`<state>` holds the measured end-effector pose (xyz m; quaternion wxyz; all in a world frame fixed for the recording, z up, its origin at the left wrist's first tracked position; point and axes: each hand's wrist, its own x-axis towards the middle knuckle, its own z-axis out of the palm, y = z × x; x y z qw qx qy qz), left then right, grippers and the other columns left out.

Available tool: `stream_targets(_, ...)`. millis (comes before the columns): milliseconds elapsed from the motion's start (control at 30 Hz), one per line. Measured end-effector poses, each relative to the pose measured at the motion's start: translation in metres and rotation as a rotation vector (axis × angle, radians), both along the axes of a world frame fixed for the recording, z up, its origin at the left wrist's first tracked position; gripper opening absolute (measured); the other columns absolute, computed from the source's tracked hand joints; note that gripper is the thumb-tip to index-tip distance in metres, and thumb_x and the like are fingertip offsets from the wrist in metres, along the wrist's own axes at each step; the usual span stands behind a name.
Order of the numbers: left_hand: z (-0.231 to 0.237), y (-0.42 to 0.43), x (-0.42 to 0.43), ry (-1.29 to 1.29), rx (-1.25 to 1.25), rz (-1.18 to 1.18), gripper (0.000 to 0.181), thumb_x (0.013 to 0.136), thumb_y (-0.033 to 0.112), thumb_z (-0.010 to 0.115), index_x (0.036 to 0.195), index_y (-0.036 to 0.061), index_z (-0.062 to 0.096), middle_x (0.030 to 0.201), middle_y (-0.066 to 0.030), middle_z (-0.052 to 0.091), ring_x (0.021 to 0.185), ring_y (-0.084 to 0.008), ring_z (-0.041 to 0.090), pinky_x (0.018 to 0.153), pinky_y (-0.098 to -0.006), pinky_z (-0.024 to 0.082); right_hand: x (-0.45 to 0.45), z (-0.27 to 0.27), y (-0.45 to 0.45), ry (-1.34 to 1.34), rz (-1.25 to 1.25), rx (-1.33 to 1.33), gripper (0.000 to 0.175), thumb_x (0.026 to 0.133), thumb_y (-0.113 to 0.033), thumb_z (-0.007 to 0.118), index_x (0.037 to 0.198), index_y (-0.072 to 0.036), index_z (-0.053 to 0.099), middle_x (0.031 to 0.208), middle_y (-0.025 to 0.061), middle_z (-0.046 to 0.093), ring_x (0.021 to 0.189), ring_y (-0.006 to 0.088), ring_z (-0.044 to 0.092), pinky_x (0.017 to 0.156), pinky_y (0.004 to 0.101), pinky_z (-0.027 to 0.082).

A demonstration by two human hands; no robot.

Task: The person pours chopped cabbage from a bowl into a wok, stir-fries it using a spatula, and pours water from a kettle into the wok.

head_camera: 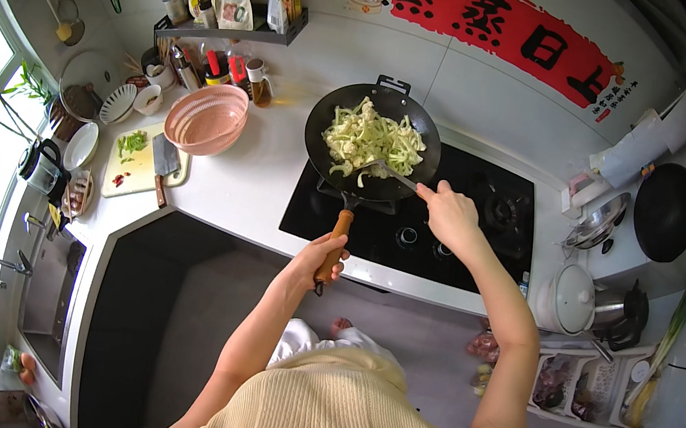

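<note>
My left hand (pixel 324 258) is wrapped around the wooden handle (pixel 340 230) of a dark wok (pixel 328 106). The wok sits over the left burner of a black glass gas hob (pixel 342 221). Cut cauliflower (pixel 373 137), pale green and white, is heaped in it. In my right hand (pixel 449 215) is a metal spatula (pixel 398 176), held from the wok's right side. Its blade touches the near edge of the cauliflower, and the blade's tip is partly covered by pieces.
Left of the hob stand a pink plastic colander (pixel 205 120) and a cutting board (pixel 131 168) with a cleaver (pixel 165 160) and chopped greens (pixel 132 141). Bottles (pixel 259 83) line the back. At right are a lidded white pot (pixel 567 298) and a hanging frying pan (pixel 666 212).
</note>
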<state>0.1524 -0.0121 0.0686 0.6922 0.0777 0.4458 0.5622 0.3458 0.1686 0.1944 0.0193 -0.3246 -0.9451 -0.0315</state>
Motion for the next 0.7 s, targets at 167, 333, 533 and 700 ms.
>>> stream_targets(167, -0.003, -0.001, 0.000, -0.002, -0.005, 0.005, 0.034, 0.095, 0.025, 0.058, 0.124, 0.0118, 0.047, 0.078, -0.0057, 0.054, 0.050, -0.0121, 0.049, 0.042, -0.0252, 0.043, 0.025, 0.054, 0.012, -0.046, -0.087, 0.068, 0.035, 0.084, -0.008, 0.056, 0.113, -0.024, 0.067, 0.091, 0.0099, 0.060, 0.081, 0.0294, 0.066, 0.066, 0.0412, 0.054)
stream_targets(333, 0.002, -0.001, 0.001, 0.008, -0.017, -0.007, 0.031, 0.095, 0.025, 0.058, 0.121, 0.0119, 0.048, 0.078, -0.0054, 0.054, 0.050, -0.0117, 0.049, 0.041, -0.0246, 0.043, 0.028, 0.069, 0.035, -0.125, 0.052, 0.459, 0.017, 0.088, -0.021, 0.059, 0.085, -0.014, 0.074, 0.084, 0.0054, 0.061, 0.090, 0.0215, 0.060, 0.066, 0.0329, 0.053)
stream_targets(533, 0.000, 0.000, 0.002, -0.010, -0.005, 0.002, 0.028, 0.095, 0.025, 0.058, 0.118, 0.0120, 0.049, 0.077, -0.0053, 0.055, 0.049, -0.0116, 0.049, 0.040, -0.0242, 0.043, -0.009, 0.018, 0.060, -0.117, 0.187, 0.419, 0.015, 0.082, -0.016, 0.060, 0.090, -0.012, 0.072, 0.086, 0.0037, 0.062, 0.095, 0.0203, 0.059, 0.069, 0.0317, 0.053)
stream_targets(700, 0.001, 0.000, 0.000, 0.013, -0.019, 0.005, 0.027, 0.095, 0.025, 0.058, 0.115, 0.0114, 0.048, 0.078, -0.0058, 0.055, 0.049, -0.0116, 0.049, 0.040, -0.0240, 0.042, -0.014, 0.027, 0.072, -0.065, 0.197, 0.415, 0.014, 0.080, -0.016, 0.060, 0.087, -0.017, 0.072, 0.083, 0.0035, 0.064, 0.092, 0.0210, 0.059, 0.075, 0.0366, 0.050)
